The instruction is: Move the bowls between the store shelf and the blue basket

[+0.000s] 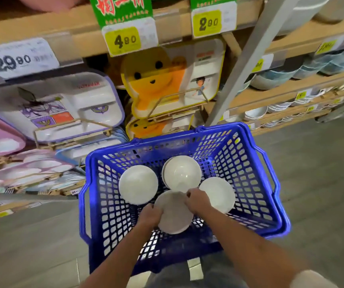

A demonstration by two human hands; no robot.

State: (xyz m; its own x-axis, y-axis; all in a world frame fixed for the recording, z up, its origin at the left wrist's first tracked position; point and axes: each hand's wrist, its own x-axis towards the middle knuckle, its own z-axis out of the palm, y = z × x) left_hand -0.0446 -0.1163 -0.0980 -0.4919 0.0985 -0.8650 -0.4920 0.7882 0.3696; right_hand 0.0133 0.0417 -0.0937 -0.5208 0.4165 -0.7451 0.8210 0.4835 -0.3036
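Note:
A blue plastic basket (256, 142) stands on the floor in front of the store shelf (281, 96). Several white bowls lie in it: one at the left (138, 185), a stacked one at the back (181, 173), one at the right (219, 194). A fourth white bowl (174, 215) is nearest me, inside the basket. My left hand (149, 215) grips its left rim and my right hand (197, 200) grips its right rim.
Children's divided plates (63, 109) and a yellow bear-shaped tray (152, 86) stand on racks behind the basket. Price tags (123, 40) hang on the shelf edge above. More bowls (270, 80) fill the shelves at the right. A grey upright post (248, 57) rises behind the basket.

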